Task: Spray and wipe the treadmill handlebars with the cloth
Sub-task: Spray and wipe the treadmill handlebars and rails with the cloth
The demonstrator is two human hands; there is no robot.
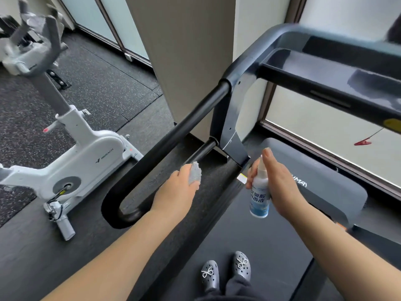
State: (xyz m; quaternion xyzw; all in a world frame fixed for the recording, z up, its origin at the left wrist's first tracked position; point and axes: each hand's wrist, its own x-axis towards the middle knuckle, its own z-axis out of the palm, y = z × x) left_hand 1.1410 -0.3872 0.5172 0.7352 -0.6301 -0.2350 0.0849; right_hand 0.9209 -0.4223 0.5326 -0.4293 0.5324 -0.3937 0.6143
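The black looped left handlebar [173, 131] of the treadmill runs from the console upright down to a bend near my left wrist. My left hand [180, 190] holds a small grey cloth [194, 174] bunched in its fingers, resting at the lower bar of the loop. My right hand [275, 181] grips a white spray bottle [260, 190] with a blue label, upright, nozzle facing left toward the handlebar. The forefinger sits on top of the sprayer.
The treadmill console [325, 68] spans the upper right, the belt [249, 246] lies underfoot with my grey clogs [225, 272]. A white exercise bike [82, 153] stands to the left on the rubber floor. A beige pillar [184, 51] rises just beyond the handlebar. A red safety clip [364, 141] hangs at right.
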